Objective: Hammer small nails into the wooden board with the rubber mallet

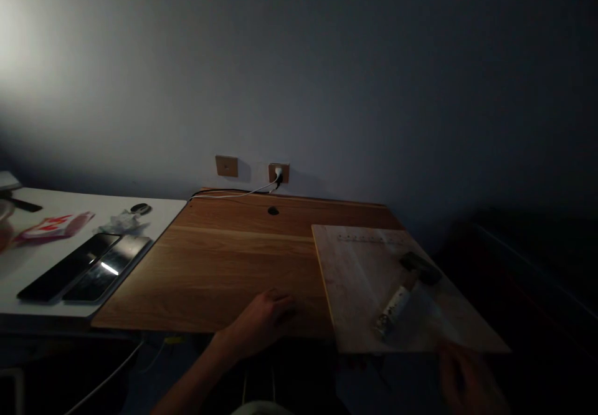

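Observation:
My left hand [265, 316] rests on the front part of the wooden desk top, its fingers loosely curled with nothing visible in them. Down by the front right edge of a pale board [348, 315] is my right hand [467, 374], dim and blurred, so its grip is unclear; whether it touches the board I cannot tell. On that board lies a mallet [395, 309] with a dark head and a whitish, marked handle slanting toward me. A row of small dark dots [371, 238] runs along the board's far side.
The wooden desk [224, 265] stands against a grey wall. Two sockets are on the wall, the right socket [279, 172] with cables plugged in. On a white table [163, 212] at left lie two dark phones [105, 271], a pink-and-red packet [58, 225] and crumpled clear plastic [124, 222].

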Demonstrator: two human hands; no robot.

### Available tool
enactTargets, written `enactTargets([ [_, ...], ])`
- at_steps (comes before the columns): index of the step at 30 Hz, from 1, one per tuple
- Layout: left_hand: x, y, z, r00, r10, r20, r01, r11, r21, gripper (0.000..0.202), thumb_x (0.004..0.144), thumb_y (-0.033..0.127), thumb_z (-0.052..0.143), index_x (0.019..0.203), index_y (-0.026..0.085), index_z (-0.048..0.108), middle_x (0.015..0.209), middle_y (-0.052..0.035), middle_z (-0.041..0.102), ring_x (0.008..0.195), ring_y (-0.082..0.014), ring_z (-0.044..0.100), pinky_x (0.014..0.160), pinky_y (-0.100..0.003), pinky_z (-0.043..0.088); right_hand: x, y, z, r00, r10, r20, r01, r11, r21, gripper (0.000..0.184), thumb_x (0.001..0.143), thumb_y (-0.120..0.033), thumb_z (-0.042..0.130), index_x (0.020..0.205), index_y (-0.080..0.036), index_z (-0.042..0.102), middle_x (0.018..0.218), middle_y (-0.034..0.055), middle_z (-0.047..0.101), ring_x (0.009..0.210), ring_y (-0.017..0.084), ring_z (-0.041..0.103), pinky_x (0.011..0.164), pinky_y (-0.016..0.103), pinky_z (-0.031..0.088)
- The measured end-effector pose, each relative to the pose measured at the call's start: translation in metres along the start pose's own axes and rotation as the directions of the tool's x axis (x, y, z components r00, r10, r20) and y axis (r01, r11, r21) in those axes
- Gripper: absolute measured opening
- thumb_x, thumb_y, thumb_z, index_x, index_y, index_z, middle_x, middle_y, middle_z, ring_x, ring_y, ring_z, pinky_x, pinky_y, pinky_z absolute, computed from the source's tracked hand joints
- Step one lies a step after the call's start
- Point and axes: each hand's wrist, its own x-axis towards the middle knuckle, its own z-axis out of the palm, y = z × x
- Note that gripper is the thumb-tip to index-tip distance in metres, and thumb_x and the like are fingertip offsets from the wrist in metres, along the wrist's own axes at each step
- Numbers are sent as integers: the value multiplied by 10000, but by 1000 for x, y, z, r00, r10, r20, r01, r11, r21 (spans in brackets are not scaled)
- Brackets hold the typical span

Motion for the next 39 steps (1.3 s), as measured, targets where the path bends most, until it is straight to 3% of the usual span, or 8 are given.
enactTargets([
  [2, -5, -7, -10, 1000, 1, -31, 1, 999, 38, 121, 995, 201, 534, 949, 202, 647, 965, -42, 667, 883, -174, 652, 807, -272, 510, -1, -50, 10, 985, -140, 98, 129, 986, 108, 220, 938, -313, 522, 974, -296, 738, 977, 88, 778, 887, 265, 739, 816, 411, 601],
  [5, -3, -20, -21, 994, 27, -108, -10, 988, 157, 141, 970, 164, 543, 1062, 202, 642, 1104, -76, 654, 1032, -224, 626, 927, -357, 502, 27, -137, 30, 894, -400, 203, 320, 885, 337, 332, 958, -178, 521, 1211, -305, 697, 1068, 47, 775, 976, 228, 730, 882, 384, 598],
  [8, 0, -34, -22, 982, 49, -184, -2, 968, 252, 270, 946, 138, 553, 1198, 212, 615, 1301, -114, 605, 1233, -280, 549, 1053, -470, 455, 70, -211, 52, 870, -383, 312, 243, 882, 403, 386, 981, -121, 470, 1288, -271, 649, 1188, 62, 731, 1146, 241, 664, 1014, 447, 553],
  [11, -1, -44, -17, 977, 38, -211, 17, 968, 252, 351, 936, 135, 558, 1279, 208, 576, 1375, -121, 573, 1307, -278, 504, 1104, -484, 430, 93, -251, 77, 879, -312, 359, 188, 921, 340, 402, 974, -136, 483, 1348, -222, 604, 1346, 117, 649, 1300, 302, 565, 1057, 532, 516],
  [15, -3, -47, -13, 976, 15, -216, 36, 973, 230, 365, 922, 156, 604, 1282, 214, 580, 1324, -97, 614, 1272, -264, 529, 1122, -465, 423, 89, -261, 106, 892, -245, 379, 137, 948, 288, 491, 924, -62, 463, 1386, -200, 558, 1372, 131, 616, 1324, 303, 539, 1099, 535, 482],
  [18, -3, -45, -13, 976, 18, -218, 31, 975, 222, 312, 936, 176, 604, 1244, 222, 607, 1297, -86, 629, 1265, -258, 536, 1129, -455, 416, 84, -259, 114, 898, -224, 378, 117, 951, 286, 500, 916, -49, 463, 1385, -197, 552, 1382, 134, 601, 1346, 299, 516, 1123, 525, 461],
  [39, -4, -42, -15, 975, -10, -222, 62, 971, 230, 236, 984, 218, 559, 1210, 205, 624, 1261, -92, 645, 1218, -257, 561, 1079, -449, 440, 84, -259, 112, 900, -234, 367, 138, 953, 269, 406, 963, -97, 468, 1342, -178, 588, 1359, 135, 609, 1314, 291, 526, 1118, 513, 460],
])
